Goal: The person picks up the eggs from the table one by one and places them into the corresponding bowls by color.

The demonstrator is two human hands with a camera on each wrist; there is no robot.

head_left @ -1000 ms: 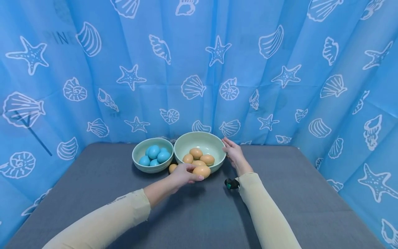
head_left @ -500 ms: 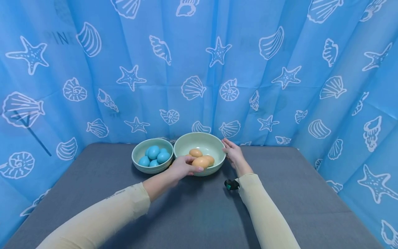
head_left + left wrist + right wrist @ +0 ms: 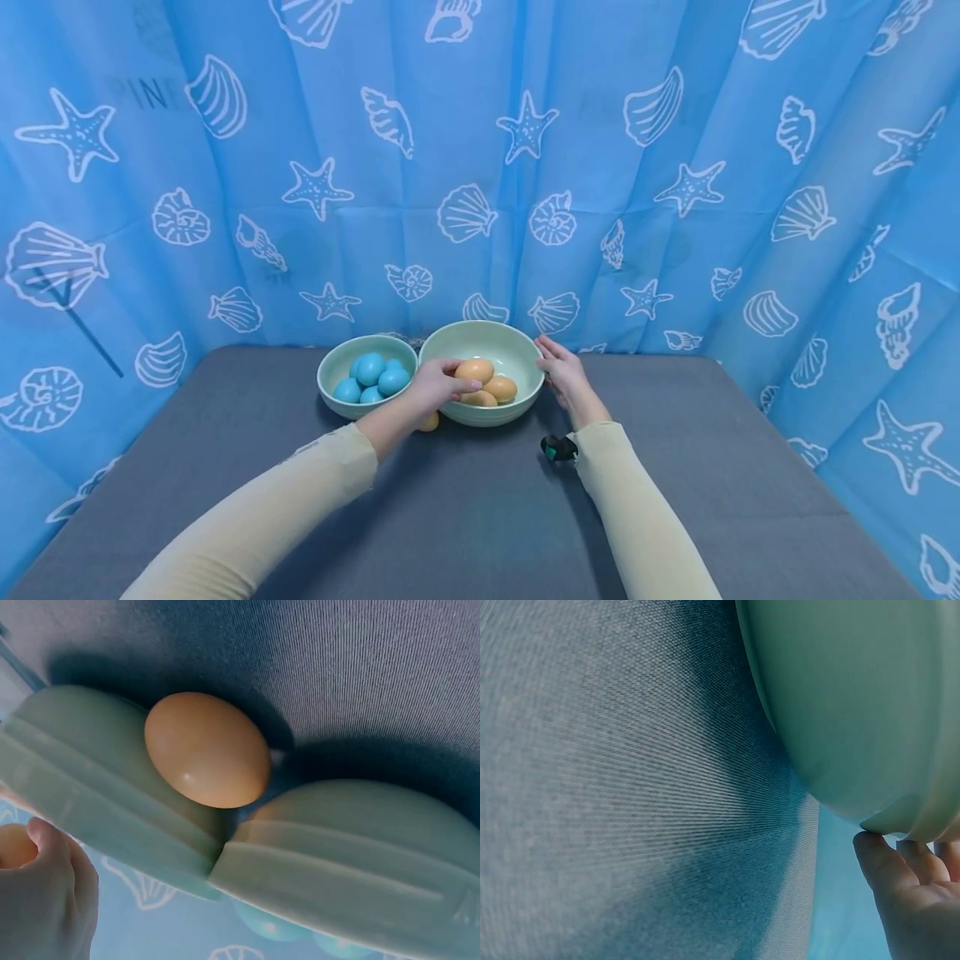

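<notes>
My left hand (image 3: 435, 385) holds a brown egg (image 3: 475, 371) between thumb and fingers, within the mouth of the large pale green bowl (image 3: 517, 342). Other brown eggs lie in that bowl, among them one egg (image 3: 500, 388) on its right side; some are hidden behind the hand. The fingertips of my right hand (image 3: 566, 375) touch the bowl's right side near the rim, the fingers mostly straight. One more brown egg (image 3: 208, 750) rests on the table in front, against the gap between the two bowls, partly covered by my left wrist in the head view.
A smaller pale green bowl (image 3: 330, 397) with several blue eggs (image 3: 370, 367) stands just left of the large one. Behind the grey table (image 3: 480, 517) hangs a blue curtain (image 3: 480, 150) with white shells and starfish. A black object (image 3: 558, 448) sits by my right cuff.
My left hand has moved away from me with the egg, from the large bowl's near edge to within its mouth. The right hand has stayed at the bowl's right side.
</notes>
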